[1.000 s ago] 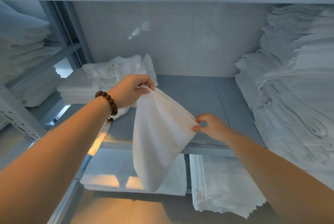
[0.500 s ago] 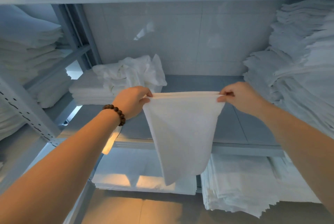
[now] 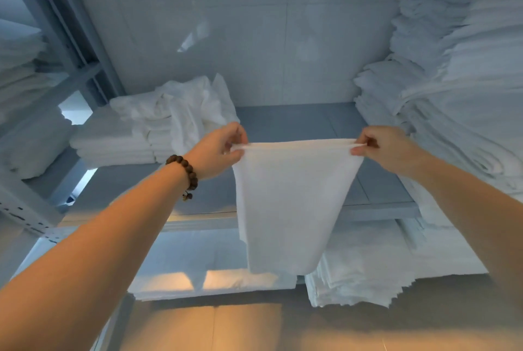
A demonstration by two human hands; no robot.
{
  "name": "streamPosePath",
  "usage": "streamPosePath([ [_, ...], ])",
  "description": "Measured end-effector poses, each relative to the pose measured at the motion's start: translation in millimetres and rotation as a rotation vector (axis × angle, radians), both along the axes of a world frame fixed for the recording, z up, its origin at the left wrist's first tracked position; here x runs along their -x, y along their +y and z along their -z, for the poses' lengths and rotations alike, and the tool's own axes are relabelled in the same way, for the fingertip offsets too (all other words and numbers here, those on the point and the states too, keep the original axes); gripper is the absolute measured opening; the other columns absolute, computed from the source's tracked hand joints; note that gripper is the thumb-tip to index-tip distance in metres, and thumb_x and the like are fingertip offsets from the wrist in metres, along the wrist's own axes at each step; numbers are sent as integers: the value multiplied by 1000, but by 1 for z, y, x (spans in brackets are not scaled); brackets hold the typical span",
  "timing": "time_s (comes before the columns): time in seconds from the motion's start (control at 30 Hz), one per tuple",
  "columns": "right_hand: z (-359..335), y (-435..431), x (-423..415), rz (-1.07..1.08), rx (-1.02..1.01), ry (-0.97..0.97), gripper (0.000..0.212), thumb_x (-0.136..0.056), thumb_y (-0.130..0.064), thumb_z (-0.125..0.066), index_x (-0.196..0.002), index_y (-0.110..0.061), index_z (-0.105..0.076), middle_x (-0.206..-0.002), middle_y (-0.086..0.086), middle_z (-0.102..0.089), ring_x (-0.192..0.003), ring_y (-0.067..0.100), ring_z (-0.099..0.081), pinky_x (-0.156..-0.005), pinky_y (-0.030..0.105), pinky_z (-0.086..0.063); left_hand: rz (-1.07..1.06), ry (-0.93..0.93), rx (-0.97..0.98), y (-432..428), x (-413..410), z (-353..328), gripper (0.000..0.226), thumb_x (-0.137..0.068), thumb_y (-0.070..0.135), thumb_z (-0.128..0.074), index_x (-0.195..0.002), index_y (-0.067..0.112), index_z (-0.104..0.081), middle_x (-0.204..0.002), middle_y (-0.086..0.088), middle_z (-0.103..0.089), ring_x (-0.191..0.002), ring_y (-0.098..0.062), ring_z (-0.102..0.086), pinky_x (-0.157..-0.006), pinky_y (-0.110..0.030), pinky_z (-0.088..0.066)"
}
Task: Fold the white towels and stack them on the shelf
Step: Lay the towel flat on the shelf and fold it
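A white towel [image 3: 288,203] hangs in front of the grey shelf [image 3: 283,127], its top edge stretched level between my hands. My left hand [image 3: 218,149], with a brown bead bracelet on the wrist, pinches the top left corner. The top right corner is pinched by my right hand [image 3: 385,149]. The towel's lower end tapers and dangles below the shelf's front edge. A low stack of folded white towels [image 3: 113,144] lies on the shelf at the left, with a crumpled heap of white towels [image 3: 184,107] on and beside it.
A tall leaning pile of white linen [image 3: 452,90] fills the shelf's right side. More folded linen [image 3: 362,265] lies on the shelf below. Another rack with stacked linen [image 3: 19,67] stands at the left. A metal upright [image 3: 25,212] is near my left arm.
My right hand rose from the towel's lower side to the level of my left, then both hands drew apart, stretching the top edge flat and horizontal.
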State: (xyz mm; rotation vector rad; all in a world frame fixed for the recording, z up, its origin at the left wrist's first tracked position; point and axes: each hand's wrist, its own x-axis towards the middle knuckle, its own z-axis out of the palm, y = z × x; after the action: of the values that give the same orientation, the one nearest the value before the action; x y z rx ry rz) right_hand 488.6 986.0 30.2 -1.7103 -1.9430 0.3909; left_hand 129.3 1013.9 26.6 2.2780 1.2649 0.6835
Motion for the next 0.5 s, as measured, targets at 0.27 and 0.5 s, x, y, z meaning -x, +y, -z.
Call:
streamPosePath([
  [0.27, -16, 9, -19, -103, -91, 234, 30, -85, 13, -55, -71, -14, -59, -75, 5, -54, -66, -3, -50, -68, 8, -38, 5, -124, -52, 37, -25, -20, 34, -83, 0, -53, -72, 30, -66, -83, -12, -61, -77, -36, -56, -74, -40, -49],
  [0.5, -14, 56, -41, -59, -294, 61, 24, -88, 7, -53, -93, -6, -72, -95, 17, -59, -86, 25, -55, -84, 16, -40, -87, 158, -481, 80, -60, -19, 22, -83, 6, -60, -91, 20, -75, -92, -3, -65, -71, -29, -60, -75, -34, -47],
])
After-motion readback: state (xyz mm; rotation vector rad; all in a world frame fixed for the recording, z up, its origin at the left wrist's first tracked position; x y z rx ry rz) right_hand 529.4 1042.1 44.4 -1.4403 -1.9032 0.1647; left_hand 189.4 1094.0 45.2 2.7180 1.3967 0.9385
